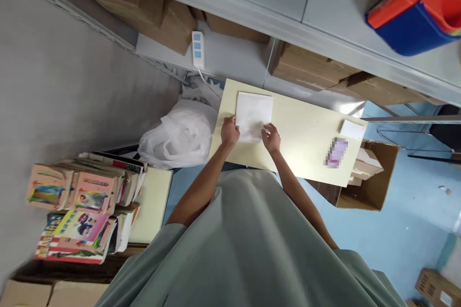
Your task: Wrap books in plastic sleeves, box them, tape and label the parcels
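Note:
A square stack of white paper (pixel 254 112) lies on the pale yellow table (pixel 302 129), close to the table's left end. Along the stack's left edge, my left hand (pixel 230 132) is closed, its fingers curled against the side. My right hand (pixel 271 138) pinches at the lower right corner, with the thumb and fingers bent over the edge. Faint marks show on the top sheet, too small to read. Both hands rest at the near half of the stack.
A small white box (pixel 352 129) and a blurred-out purple item (pixel 336 152) lie at the table's right end. White plastic bags (pixel 182 134) bulge at its left. Behind it are shelves with cardboard boxes (pixel 306 67) and a power strip (pixel 198 50). Piled books (pixel 90 196) stand lower left.

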`<act>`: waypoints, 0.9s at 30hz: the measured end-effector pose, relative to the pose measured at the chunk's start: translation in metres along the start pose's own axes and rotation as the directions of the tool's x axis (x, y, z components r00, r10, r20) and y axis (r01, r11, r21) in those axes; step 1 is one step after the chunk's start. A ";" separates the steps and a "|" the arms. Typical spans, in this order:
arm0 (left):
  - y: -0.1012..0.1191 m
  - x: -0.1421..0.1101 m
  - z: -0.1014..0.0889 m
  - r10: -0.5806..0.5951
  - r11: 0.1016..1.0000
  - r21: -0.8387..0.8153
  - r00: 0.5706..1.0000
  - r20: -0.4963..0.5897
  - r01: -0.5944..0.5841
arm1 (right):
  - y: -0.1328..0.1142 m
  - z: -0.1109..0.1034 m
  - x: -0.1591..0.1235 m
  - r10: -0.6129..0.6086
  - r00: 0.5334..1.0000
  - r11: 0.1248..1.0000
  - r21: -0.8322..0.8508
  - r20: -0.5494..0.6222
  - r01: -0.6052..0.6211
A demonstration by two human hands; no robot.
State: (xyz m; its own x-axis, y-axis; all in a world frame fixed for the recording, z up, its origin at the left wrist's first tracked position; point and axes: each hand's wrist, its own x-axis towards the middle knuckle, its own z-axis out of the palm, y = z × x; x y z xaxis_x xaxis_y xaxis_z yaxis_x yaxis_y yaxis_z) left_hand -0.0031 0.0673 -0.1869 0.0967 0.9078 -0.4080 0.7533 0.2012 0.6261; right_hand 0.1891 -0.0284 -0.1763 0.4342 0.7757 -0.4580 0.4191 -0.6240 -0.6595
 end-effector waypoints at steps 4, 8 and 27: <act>-0.014 0.024 -0.034 -0.074 0.996 -0.048 0.996 -0.043 0.072 | -0.041 0.032 0.016 -0.027 0.998 0.992 -0.118 0.060 0.034; -0.009 0.017 -0.047 -0.064 0.990 -0.130 0.996 -0.054 0.057 | -0.048 0.026 0.009 -0.071 0.997 0.994 -0.085 0.035 0.074; -0.083 -0.207 -0.113 -0.356 0.876 -0.458 0.844 -0.401 0.152 | -0.043 -0.027 -0.135 -0.340 0.896 0.939 0.148 0.287 0.309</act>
State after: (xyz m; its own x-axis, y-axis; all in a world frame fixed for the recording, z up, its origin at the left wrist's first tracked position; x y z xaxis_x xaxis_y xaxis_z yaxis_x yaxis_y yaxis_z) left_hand -0.1585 -0.0962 -0.0792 -0.4476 0.8422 -0.3007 0.3761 0.4824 0.7911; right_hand 0.1335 -0.1089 -0.0700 0.0181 0.9339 -0.3570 0.4103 -0.3325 -0.8492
